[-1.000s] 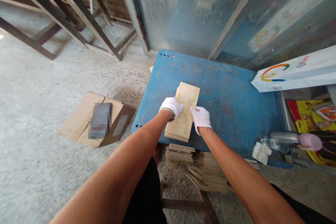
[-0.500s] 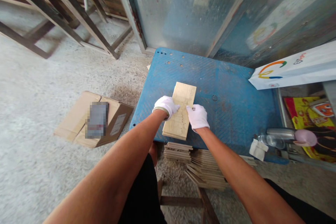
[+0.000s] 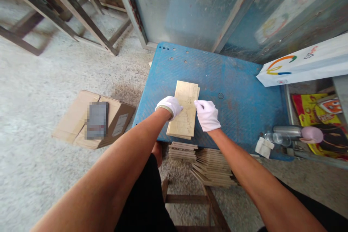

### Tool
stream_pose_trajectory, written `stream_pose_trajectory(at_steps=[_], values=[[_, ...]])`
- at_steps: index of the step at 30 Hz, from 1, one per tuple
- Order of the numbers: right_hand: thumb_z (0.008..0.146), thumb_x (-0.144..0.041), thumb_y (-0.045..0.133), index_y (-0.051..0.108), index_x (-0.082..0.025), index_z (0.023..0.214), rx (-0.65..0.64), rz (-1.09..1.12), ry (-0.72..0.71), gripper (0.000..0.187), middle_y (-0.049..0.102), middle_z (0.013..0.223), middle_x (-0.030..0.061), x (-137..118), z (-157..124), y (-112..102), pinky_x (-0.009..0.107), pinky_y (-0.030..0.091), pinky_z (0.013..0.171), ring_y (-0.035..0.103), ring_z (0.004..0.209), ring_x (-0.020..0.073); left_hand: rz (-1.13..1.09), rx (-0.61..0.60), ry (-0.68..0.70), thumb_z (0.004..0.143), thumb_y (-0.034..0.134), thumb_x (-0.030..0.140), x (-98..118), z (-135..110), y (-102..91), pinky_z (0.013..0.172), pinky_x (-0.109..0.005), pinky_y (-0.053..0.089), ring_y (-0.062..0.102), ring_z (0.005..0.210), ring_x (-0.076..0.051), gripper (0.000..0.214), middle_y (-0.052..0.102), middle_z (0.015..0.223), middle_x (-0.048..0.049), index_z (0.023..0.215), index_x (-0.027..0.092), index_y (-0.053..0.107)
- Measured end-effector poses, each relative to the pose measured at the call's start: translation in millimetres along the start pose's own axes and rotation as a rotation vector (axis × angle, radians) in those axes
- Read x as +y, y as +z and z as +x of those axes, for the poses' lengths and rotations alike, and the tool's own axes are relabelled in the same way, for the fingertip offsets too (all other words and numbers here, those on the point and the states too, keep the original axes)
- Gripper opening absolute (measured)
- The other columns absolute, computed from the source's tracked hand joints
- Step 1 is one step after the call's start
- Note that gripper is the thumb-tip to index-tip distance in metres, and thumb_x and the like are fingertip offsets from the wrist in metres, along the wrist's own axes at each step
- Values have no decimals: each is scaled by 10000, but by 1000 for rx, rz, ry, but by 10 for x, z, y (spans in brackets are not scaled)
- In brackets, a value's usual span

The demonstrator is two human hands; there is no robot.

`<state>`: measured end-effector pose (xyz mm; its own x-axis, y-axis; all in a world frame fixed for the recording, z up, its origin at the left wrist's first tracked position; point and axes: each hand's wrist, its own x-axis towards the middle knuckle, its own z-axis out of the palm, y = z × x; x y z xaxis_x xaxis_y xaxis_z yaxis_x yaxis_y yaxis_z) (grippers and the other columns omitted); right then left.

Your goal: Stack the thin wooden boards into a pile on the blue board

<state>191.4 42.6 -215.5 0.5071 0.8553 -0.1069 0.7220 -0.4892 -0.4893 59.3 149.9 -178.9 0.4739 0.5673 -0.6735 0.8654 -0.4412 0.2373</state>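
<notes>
A small stack of thin, pale wooden boards [image 3: 185,116] lies on the blue table [image 3: 241,116], its long side pointing away from me. The top board sits slightly out of line with the one below. Wearing a white glove, my left hand [image 3: 169,107] grips the left edge, thumb on the top face and other fingers hidden. My right hand [image 3: 208,115], also gloved, is closed at the right edge with thumb and forefinger drawn together. Whether those fingertips hold anything is unclear.
Piles of similar boards [image 3: 212,166] stand below the table's near edge. A cardboard box [image 3: 114,116] with a blurred dark item on top is on the floor at left. At right are a white bag [image 3: 307,61], a metal flask [image 3: 288,131] and a yellow packet [image 3: 310,110].
The top board has shifted against the one beneath, which now shows along the right edge. My right hand has drawn slightly off the board, its thumb no longer lying on top. The view has moved slightly.
</notes>
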Motion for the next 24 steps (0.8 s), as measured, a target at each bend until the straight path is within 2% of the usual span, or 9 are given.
stream_pose_trajectory(at_steps=[3,5,10,13,15,20,24], values=[[905,-452,455,702,-212,931,12,30,-10,345,667,898,75,-18,30,-68,282,402,761,577,867,209,57,1,-22,859,479,502,-24,25,2,845,-306,485,619,1025,-286,521,655,1108,-189,1114,87,663],[887,-459,478,694,-203,910,-23,-3,56,336,670,890,76,18,33,-65,285,402,734,582,837,212,60,8,-15,850,503,485,-46,55,18,839,-306,486,621,1022,-284,502,653,1112,-189,1114,89,661],[885,-493,466,661,-165,927,-216,-75,180,384,678,873,97,129,-158,74,285,392,696,597,806,221,-35,74,-6,812,574,453,-93,111,90,876,-281,469,600,1074,-262,529,622,1176,-177,1208,103,583],[924,-508,396,644,-162,927,-380,-87,187,426,683,909,121,78,-364,146,296,396,706,618,855,240,-25,113,-45,802,605,428,-82,87,86,911,-276,452,568,1127,-265,615,566,1251,-208,1279,57,494],[942,-493,376,628,-153,991,-438,-105,187,425,678,983,146,2,-479,162,304,406,742,622,928,251,-1,99,-39,808,601,430,-61,51,55,920,-291,450,565,1130,-275,617,564,1248,-217,1277,43,496],[955,-454,384,571,-94,1118,-454,-201,199,437,652,1076,204,-148,-599,131,343,416,806,610,1020,291,42,45,44,780,643,399,24,-56,-19,905,-321,466,581,1100,-311,585,603,1188,-219,1227,29,567],[959,-413,393,557,-92,1128,-462,-203,184,398,637,1117,205,-137,-596,114,349,410,825,599,1048,299,39,6,5,815,605,348,86,-93,-12,897,-378,476,583,1083,-348,521,594,1176,-262,1195,-8,588]])
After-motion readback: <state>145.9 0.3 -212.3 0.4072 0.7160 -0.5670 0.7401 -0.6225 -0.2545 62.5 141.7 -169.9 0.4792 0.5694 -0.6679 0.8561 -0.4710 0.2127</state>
